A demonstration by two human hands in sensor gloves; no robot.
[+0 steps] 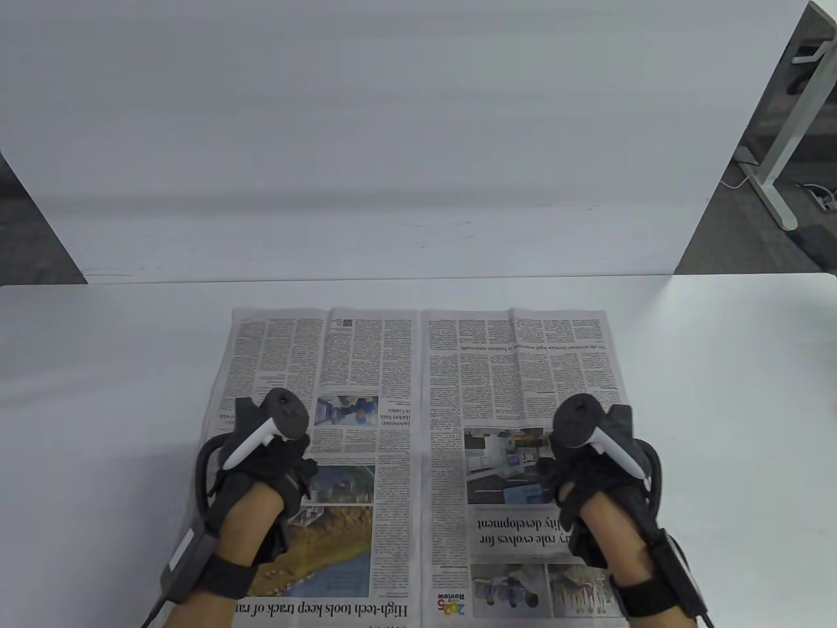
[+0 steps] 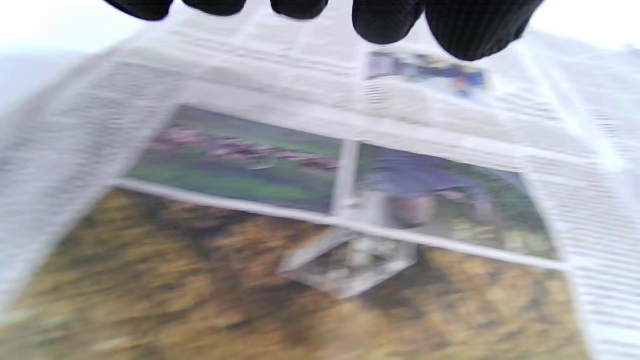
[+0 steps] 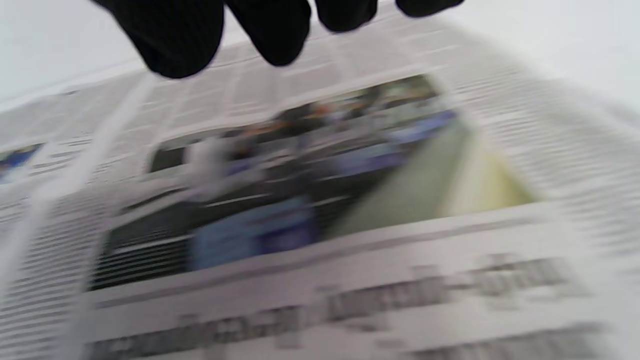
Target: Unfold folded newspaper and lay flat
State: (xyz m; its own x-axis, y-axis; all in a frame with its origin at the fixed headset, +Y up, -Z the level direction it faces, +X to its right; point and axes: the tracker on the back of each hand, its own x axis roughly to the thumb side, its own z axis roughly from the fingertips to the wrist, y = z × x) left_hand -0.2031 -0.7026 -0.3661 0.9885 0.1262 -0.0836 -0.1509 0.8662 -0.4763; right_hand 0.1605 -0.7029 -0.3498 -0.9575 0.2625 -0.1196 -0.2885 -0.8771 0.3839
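The newspaper (image 1: 418, 392) lies spread open on the white table (image 1: 98, 392), with its centre crease running away from me and its headlines upside down. My left hand (image 1: 278, 458) is over the left page, above the landscape photo (image 2: 300, 280). My right hand (image 1: 579, 468) is over the right page, by the blue photo (image 3: 280, 200). In both wrist views the gloved fingertips (image 2: 470, 30) (image 3: 175, 35) hang free at the top edge with nothing between them. Whether they touch the paper cannot be told. Both wrist views are blurred.
A white backboard (image 1: 392, 131) stands behind the table's far edge. A desk leg (image 1: 785, 144) and cables on the floor show at the far right. Bare table surface lies left, right and beyond the paper.
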